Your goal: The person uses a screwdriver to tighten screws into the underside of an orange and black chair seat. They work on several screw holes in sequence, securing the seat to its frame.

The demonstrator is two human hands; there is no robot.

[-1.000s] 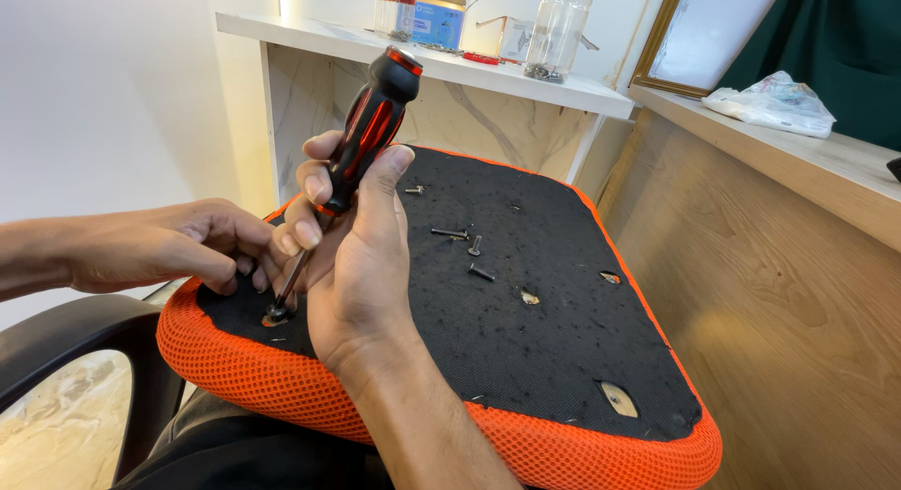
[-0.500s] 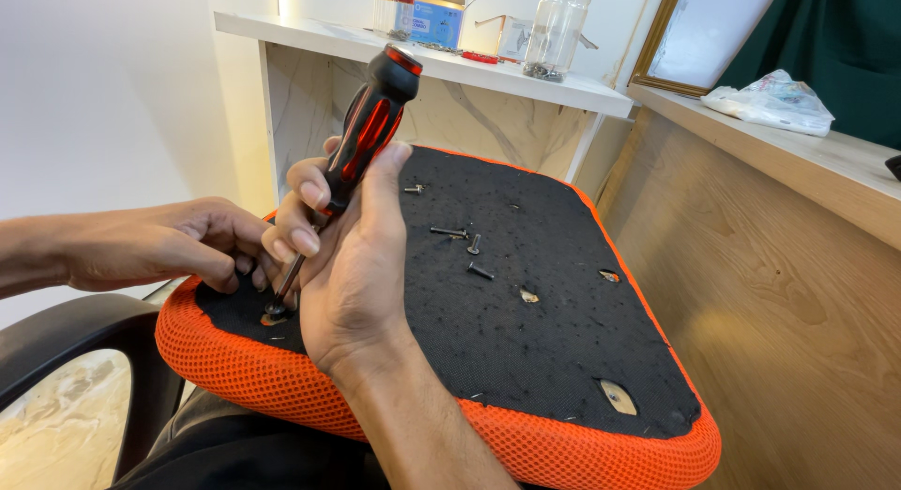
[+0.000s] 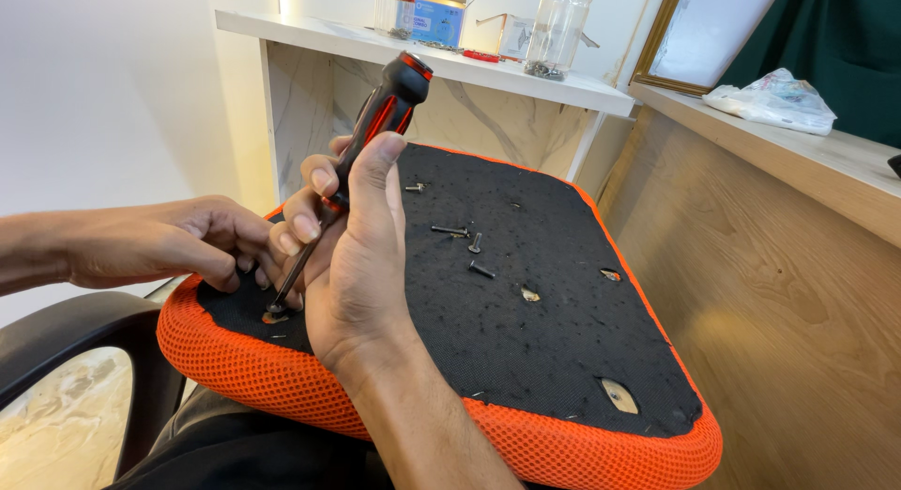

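An upturned chair seat, black underneath with an orange mesh rim, lies before me. My right hand grips a black and red screwdriver, tilted, with its tip set into a hole at the seat's near left corner. My left hand rests on the seat's left edge, fingers pinched close beside the tip. Whether it holds a screw is hidden. Several loose black screws lie on the black underside to the right of my hands.
More screw holes show along the seat's right side. A white shelf with jars and a bottle stands behind. A wooden counter with a plastic bag runs along the right. A black chair part sits lower left.
My right hand has turned a little on the screwdriver handle, fingers shifting round it. The tip stays in the same hole and my left hand has not moved.
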